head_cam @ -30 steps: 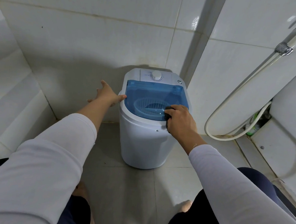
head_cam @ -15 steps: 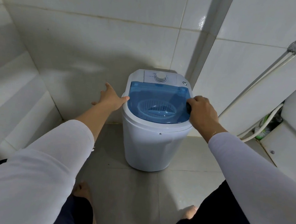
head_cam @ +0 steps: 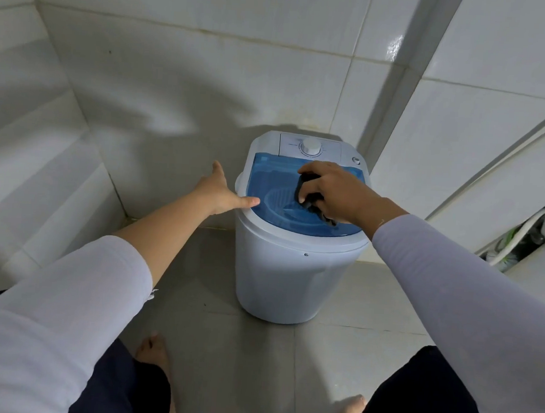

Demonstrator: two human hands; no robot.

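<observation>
Head view. Small white washing machine (head_cam: 287,280) stands on a grey tiled floor (head_cam: 211,346) in the corner of a tiled wall (head_cam: 176,82).

Right hand (head_cam: 336,191): fingers curled down over a dark cloth (head_cam: 306,185) and gripping it. Cloth bunched under the fingertips and palm, with a dark end trailing out below the heel of the hand. Cloth lies pressed on the translucent blue lid (head_cam: 271,182). Just beyond the fingertips, at the back of the machine, is the white dial (head_cam: 311,146). A small round button (head_cam: 356,160) sits past the knuckles, to the right of the dial. A ribbed basket shows faintly through the lid beneath the fingers.

Left hand (head_cam: 219,192): fingers straight and spread, holding nothing. Thumb tip rests on the lid's left rim. The other fingers stretch away beside the machine's left flank; cannot tell whether they touch it.

Both forearms in white sleeves, the left pushed up toward the elbow.

Off to the right, well apart from the right fingers, a white hose (head_cam: 490,176) slants down the wall. Bare left foot (head_cam: 154,350) and right foot (head_cam: 353,406) on the floor, nearer the camera than either hand.
</observation>
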